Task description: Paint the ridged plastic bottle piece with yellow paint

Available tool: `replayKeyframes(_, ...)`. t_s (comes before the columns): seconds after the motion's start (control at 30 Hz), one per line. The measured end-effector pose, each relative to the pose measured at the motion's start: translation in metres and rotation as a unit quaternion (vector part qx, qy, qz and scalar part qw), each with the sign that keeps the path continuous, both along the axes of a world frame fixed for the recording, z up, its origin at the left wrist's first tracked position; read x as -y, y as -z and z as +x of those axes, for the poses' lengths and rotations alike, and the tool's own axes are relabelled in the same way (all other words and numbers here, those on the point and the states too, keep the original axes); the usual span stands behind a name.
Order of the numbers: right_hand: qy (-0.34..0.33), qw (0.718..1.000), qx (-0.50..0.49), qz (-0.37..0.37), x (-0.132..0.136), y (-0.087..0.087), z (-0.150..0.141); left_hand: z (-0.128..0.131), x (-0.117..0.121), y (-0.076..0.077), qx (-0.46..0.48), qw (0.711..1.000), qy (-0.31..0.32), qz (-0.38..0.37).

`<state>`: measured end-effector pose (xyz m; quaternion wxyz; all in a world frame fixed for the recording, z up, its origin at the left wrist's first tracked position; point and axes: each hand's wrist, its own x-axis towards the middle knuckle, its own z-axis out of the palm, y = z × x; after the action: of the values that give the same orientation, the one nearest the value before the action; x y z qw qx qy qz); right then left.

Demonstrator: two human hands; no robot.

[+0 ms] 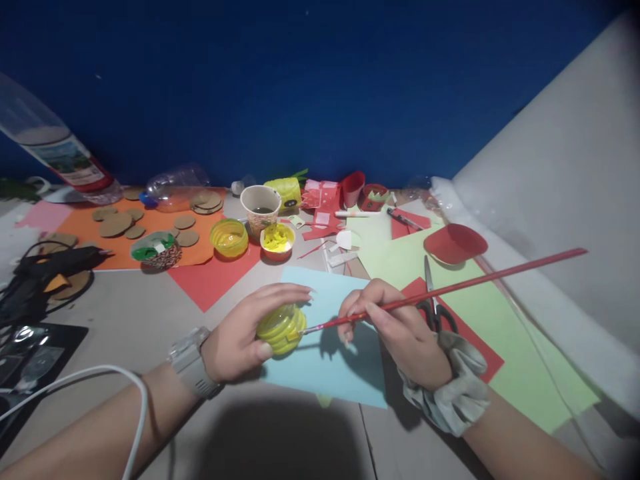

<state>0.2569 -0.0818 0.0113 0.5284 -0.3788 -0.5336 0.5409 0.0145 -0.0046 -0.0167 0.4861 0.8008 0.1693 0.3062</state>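
Observation:
My left hand (240, 337) is closed around a small yellow-painted ribbed plastic piece (281, 328), holding it just above a light blue paper sheet (330, 360). My right hand (395, 327) pinches a long red paintbrush (450, 288), and its tip touches the yellow piece's right side. A grey watch is on the left wrist and a grey scrunchie on the right wrist.
Behind stand a paper cup (261, 208), a yellow plastic bowl (229, 237) and a small cup of yellow paint (277, 240). Scissors (434, 303) lie on red and green paper. Cardboard discs (115, 223) sit on orange paper; a black glue gun (50, 267) lies left.

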Motion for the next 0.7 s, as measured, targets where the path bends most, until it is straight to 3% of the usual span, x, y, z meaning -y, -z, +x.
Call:
replayKeyframes(0.3,-0.023,0.994,0.065,0.088,0.006,0.0023,0.0006,0.0012,-0.0005,-0.0003,0.007,1.0,0.0,0.008)
replayKeyframes(0.7,-0.001,0.985,0.124,0.119,0.0045,0.0009,0.0074,0.0017,-0.001,-0.0008,-0.001,1.0,0.003,0.012)
